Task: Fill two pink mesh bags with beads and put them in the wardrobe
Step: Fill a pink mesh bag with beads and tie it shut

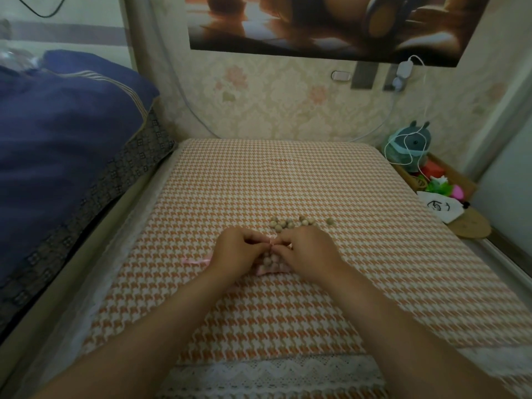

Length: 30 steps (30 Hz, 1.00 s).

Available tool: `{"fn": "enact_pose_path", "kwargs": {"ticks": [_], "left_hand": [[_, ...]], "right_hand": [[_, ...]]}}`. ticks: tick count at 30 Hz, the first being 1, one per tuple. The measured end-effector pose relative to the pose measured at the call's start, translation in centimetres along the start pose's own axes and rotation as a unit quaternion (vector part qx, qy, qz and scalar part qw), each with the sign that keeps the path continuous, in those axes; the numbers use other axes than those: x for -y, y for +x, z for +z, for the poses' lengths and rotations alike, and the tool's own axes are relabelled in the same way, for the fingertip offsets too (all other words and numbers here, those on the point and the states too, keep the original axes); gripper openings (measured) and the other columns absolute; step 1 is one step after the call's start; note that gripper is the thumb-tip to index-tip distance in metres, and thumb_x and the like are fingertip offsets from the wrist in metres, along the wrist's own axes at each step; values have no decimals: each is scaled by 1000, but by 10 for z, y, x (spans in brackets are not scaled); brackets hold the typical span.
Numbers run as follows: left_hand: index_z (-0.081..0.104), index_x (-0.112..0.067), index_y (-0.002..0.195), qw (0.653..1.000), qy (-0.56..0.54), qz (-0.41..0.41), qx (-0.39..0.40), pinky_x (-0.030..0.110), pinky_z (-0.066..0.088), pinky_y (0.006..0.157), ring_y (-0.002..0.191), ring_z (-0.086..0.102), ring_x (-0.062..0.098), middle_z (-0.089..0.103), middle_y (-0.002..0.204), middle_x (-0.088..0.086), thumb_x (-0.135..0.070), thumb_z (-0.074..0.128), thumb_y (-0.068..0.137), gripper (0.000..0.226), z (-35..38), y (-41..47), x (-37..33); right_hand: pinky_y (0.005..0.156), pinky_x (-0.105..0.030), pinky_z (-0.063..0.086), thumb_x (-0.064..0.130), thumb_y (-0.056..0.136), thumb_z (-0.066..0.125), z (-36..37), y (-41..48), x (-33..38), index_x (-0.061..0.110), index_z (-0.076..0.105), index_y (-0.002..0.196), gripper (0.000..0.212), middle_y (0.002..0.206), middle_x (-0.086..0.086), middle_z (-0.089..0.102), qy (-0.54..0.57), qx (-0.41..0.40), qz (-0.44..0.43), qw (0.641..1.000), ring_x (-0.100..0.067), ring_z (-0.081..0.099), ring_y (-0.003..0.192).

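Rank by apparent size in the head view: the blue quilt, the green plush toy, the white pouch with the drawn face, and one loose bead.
Largest to smallest:
1. blue quilt
2. green plush toy
3. white pouch, close to the toy and nearer the camera, so this pair is unsure
4. loose bead

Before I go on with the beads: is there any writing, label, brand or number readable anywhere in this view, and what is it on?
No readable text anywhere in this view.
White pouch at the right edge of the table: a black line drawing, not letters.
Round wooden disc beside it: faint marks, too blurred to read.
Poster on the wall: picture only, no words visible.
Pink mesh bag and beads: no label or print showing.
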<state>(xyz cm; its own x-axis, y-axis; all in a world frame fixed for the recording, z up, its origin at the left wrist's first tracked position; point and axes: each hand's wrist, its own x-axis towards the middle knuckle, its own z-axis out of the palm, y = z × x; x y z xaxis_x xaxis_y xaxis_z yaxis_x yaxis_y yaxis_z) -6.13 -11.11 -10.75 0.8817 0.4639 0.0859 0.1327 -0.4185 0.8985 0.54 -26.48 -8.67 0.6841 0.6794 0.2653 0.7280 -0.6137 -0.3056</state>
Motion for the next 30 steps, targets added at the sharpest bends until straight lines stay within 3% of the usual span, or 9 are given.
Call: {"fn": "enact_pose_path", "kwargs": {"ticks": [3, 6, 9, 12, 16, 23, 26, 30], "left_hand": [[79, -17, 86, 1000, 11, 17, -14, 12, 49, 69, 69, 64, -4, 71, 75, -10, -13, 80, 77, 10, 4, 0, 0], [77, -19, 86, 999, -13, 31, -25, 15, 52, 66, 64, 65, -6, 73, 74, -10, -17, 81, 76, 11, 7, -2, -1], [66, -26, 89, 999, -11, 17, -35, 10, 47, 54, 57, 62, -7, 72, 67, -7, -16, 77, 78, 19, 9, -6, -6], [60, -27, 95, 999, -18, 12, -27, 13, 48, 52, 57, 64, -2, 73, 69, -3, -13, 74, 77, 26, 9, -6, -7], [60, -28, 101, 998, -49, 25, 9, 21, 55, 54, 66, 70, 6, 75, 73, -3, -14, 78, 77, 33, 6, -8, -4], [62, -20, 102, 995, -87, 38, 16, 14, 52, 59, 67, 69, -2, 73, 69, -8, -8, 76, 81, 28, 9, -12, -6], [62, -28, 98, 997, -23, 68, -22, 16, 51, 66, 69, 65, -3, 72, 73, -10, -8, 73, 80, 29, 14, -14, -3], [61, -32, 99, 993, 34, 104, -50, 11, 47, 62, 69, 62, 0, 69, 77, -10, -11, 72, 82, 29, 21, -19, 0]], "right_hand": [[73, -32, 50, 43, 94, 61, -6, 0, -3, 37, 78, 103, 20, 94, 7, 77, -39, -14, -45, 998, -15, 68, 88], [72, -31, 47, 37, 89, 69, -10, 3, -3, 36, 79, 100, 15, 92, 7, 78, -61, -46, -100, 992, -18, 70, 85], [76, -33, 49, 32, 89, 69, -11, 8, 1, 33, 78, 97, 12, 99, 9, 72, -73, -29, -129, 989, -17, 67, 90], [74, -36, 52, 29, 86, 73, -9, 13, 0, 30, 78, 91, 7, 112, 14, 62, -41, -19, -131, 990, -12, 63, 94], [80, -34, 52, 28, 83, 76, -6, 16, -7, 33, 78, 89, 8, 100, 16, 67, 52, 14, -83, 995, -4, 62, 89], [75, -20, 52, 16, 82, 79, 2, 15, -8, 27, 81, 84, 11, 82, 12, 75, 250, 1, 70, 966, 2, 67, 80], [70, -23, 52, 15, 85, 78, 9, 17, -2, 20, 80, 87, 6, 84, 8, 75, 309, -8, 185, 933, -4, 68, 75], [42, -24, 48, 14, 82, 81, 10, 12, 7, 15, 75, 94, 13, 86, -11, 76, 410, -6, 331, 850, -10, 57, 43]]}}
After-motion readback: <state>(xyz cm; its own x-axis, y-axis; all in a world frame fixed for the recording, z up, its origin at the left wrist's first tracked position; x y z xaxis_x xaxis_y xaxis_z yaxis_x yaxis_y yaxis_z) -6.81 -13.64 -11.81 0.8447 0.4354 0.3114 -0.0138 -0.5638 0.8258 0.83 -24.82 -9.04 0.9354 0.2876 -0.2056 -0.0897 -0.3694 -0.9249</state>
